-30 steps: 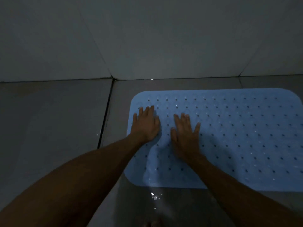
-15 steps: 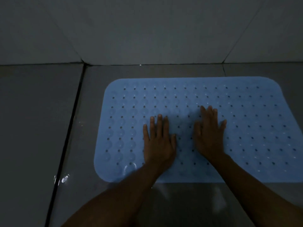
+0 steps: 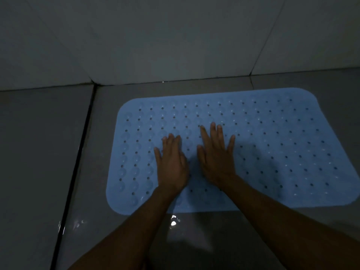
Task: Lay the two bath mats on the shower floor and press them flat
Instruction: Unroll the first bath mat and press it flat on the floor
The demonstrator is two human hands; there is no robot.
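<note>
While a light-blue perforated bath mat (image 3: 272,152) lay flat on the grey tiled shower floor (image 3: 44,152) near the wall (image 3: 155,36), left hand (image 3: 171,164) spread palm-down left of the mat's centre, right hand (image 3: 216,158) just beside it, fingers open, neither gripping anything.

Bare floor (image 3: 44,152) lies open left of the mat (image 3: 272,152); the wall (image 3: 155,45) closes off the far side.

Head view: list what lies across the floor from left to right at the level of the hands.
Grey floor tile → dark grout line → bare left part of the blue bath mat → left hand → right hand → the mat's right part, running out of frame.
</note>
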